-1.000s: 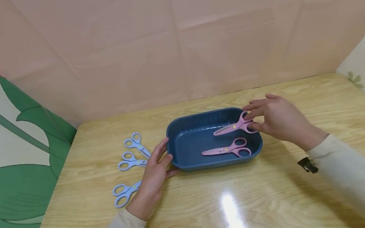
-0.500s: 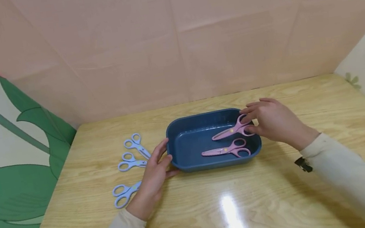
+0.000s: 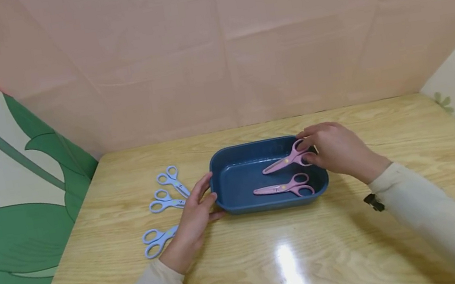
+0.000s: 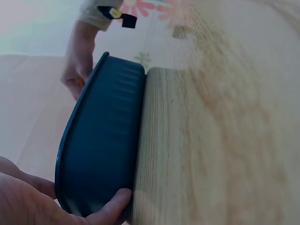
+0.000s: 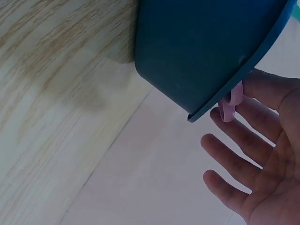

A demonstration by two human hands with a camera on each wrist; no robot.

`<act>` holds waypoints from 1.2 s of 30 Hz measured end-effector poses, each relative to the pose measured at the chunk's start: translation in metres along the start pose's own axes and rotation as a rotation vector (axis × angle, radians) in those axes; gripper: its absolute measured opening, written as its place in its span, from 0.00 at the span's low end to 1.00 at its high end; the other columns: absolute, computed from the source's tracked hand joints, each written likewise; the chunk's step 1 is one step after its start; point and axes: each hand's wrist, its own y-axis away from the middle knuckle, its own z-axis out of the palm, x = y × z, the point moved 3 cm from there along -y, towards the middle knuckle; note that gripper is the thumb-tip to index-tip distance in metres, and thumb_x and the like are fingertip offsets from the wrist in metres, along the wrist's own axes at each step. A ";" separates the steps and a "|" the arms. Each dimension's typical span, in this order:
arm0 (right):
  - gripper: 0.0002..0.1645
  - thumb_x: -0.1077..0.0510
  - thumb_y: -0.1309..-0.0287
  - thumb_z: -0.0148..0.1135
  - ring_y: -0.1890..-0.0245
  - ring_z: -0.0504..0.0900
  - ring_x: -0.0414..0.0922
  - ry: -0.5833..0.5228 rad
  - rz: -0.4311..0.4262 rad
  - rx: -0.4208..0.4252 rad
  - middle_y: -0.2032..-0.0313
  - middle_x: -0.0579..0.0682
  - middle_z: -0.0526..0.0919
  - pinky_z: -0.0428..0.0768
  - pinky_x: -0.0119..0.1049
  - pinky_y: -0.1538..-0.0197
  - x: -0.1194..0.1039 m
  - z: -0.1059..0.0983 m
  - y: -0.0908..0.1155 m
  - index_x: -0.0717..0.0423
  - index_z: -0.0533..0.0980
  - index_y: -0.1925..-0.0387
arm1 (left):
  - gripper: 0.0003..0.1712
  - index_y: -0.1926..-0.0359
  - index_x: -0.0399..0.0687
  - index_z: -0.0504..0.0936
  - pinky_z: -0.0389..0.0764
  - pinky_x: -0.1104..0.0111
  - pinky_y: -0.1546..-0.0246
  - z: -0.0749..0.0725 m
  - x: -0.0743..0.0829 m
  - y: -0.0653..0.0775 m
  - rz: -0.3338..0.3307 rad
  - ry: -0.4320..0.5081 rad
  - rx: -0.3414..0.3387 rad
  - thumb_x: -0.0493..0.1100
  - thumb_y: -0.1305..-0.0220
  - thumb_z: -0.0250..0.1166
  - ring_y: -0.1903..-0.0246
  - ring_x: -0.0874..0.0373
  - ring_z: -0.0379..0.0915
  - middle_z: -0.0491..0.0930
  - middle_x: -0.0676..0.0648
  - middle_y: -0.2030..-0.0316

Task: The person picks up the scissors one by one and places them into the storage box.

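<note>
We see a dark blue plastic tub with rounded corners (image 3: 260,207) in the middle of a pale wood table (image 3: 239,269). The person's left hand (image 3: 192,217) touches the left end of the tub, with its fingers spread apart. On the right, the right hand (image 3: 336,149) pinches the round handles of one pair of pink scissors (image 3: 284,162) between thumb and fingers, and its other fingers are spread. These scissors are at the far right of the tub, blades pointing left; we cannot tell if they touch the bottom. A second pair of pink scissors (image 3: 279,188) lies in the tub on the near side, also pointing left. We see three pairs of light blue scissors on the table, left of the tub: one far (image 3: 177,184), one in between (image 3: 170,202) and one near (image 3: 160,238), with the near one's blades partly hidden by the left hand.
</note>
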 end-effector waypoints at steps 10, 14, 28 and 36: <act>0.11 0.52 0.54 0.74 0.55 0.81 0.53 -0.045 0.062 0.013 0.54 0.54 0.83 0.78 0.53 0.49 0.003 0.006 -0.006 0.50 0.86 0.66 | 0.29 0.30 0.61 0.61 0.81 0.54 0.55 0.000 0.001 0.001 -0.016 -0.010 0.000 0.36 0.29 0.48 0.41 0.44 0.68 0.58 0.49 0.28; 0.11 0.52 0.55 0.74 0.54 0.82 0.54 -0.052 0.056 0.029 0.56 0.53 0.86 0.76 0.54 0.46 0.004 0.010 -0.008 0.50 0.85 0.67 | 0.29 0.30 0.61 0.61 0.82 0.54 0.55 -0.001 0.001 0.000 -0.011 -0.013 0.003 0.36 0.29 0.48 0.40 0.44 0.68 0.58 0.49 0.29; 0.12 0.52 0.56 0.74 0.35 0.68 0.58 0.004 0.064 0.057 0.43 0.55 0.80 0.64 0.56 0.32 0.000 0.019 -0.012 0.50 0.86 0.66 | 0.29 0.30 0.60 0.61 0.82 0.54 0.55 -0.001 0.000 -0.001 -0.014 -0.013 -0.002 0.36 0.29 0.48 0.40 0.44 0.68 0.58 0.49 0.29; 0.12 0.55 0.55 0.73 0.35 0.68 0.59 -0.005 0.052 0.074 0.43 0.57 0.79 0.63 0.56 0.32 0.001 0.024 -0.011 0.53 0.86 0.65 | 0.29 0.30 0.60 0.61 0.82 0.54 0.56 -0.001 -0.001 -0.002 -0.012 -0.013 0.001 0.36 0.29 0.49 0.40 0.43 0.68 0.58 0.48 0.28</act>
